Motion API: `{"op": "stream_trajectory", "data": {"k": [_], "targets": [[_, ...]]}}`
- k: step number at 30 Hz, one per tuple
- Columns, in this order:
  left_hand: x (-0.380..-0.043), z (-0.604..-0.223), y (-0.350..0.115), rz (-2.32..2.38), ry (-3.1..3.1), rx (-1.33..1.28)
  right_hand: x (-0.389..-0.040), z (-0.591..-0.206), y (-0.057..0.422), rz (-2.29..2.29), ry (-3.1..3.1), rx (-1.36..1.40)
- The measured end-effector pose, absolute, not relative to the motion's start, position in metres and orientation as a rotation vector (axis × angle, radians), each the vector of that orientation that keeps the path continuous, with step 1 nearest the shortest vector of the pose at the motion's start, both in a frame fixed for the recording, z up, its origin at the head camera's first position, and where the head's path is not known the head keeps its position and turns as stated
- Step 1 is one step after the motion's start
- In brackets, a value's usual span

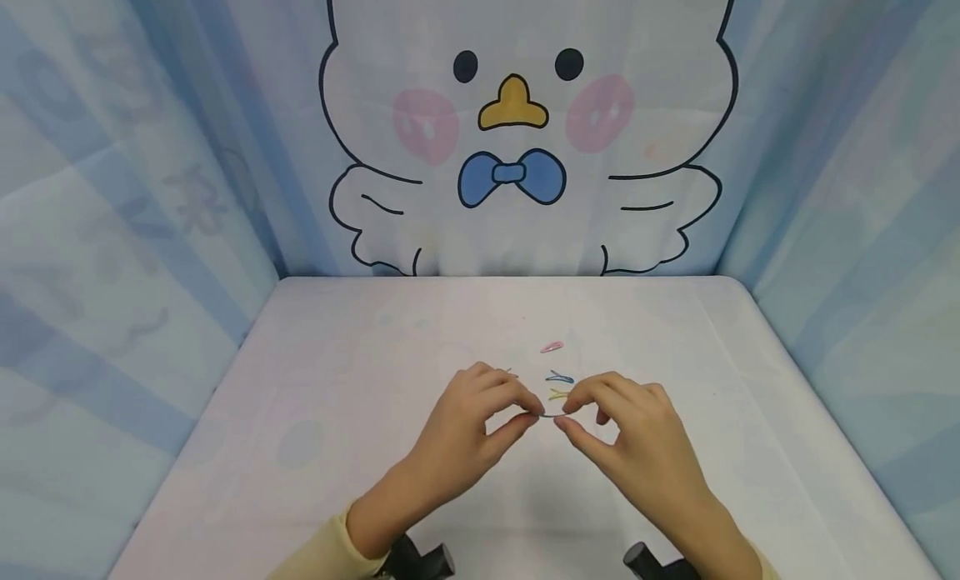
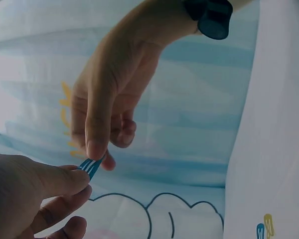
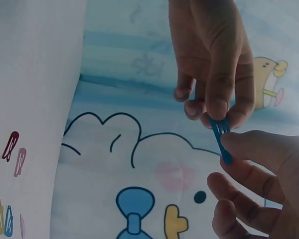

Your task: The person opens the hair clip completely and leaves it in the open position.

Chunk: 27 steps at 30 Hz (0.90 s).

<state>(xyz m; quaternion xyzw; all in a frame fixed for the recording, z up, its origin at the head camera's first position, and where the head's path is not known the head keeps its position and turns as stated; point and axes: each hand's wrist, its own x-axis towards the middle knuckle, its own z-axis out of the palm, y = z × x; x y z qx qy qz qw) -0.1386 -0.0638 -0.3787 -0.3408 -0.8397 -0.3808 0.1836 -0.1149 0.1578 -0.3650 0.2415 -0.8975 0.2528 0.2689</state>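
Both hands hold a blue snap hair clip [image 3: 221,135] between them, above the table. My left hand [image 1: 472,426] pinches one end between thumb and fingertips. At the other end, my right hand [image 1: 637,434] pinches it the same way. In the left wrist view the clip [image 2: 91,168] shows its slotted metal strips, partly hidden by the fingers. Beyond the hands on the table lie another blue clip [image 1: 559,377], a yellow clip [image 1: 558,393] and a pink clip [image 1: 552,347].
In the right wrist view a dark red clip [image 3: 10,146] also lies on the white tabletop [image 1: 360,355]. Part of another clip [image 1: 512,373] shows behind the left hand. Printed curtains [image 1: 525,230] stand along the table's back and sides.
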Motion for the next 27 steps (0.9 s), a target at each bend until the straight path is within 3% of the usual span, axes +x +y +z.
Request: {"op": "stream_trajectory", "data": {"k": [27], "targets": [[-0.132,-0.370,-0.055,-1.254,-2.194,-0.836,-0.117,-0.378,0.143,0.746,-2.045,0.670]]}}
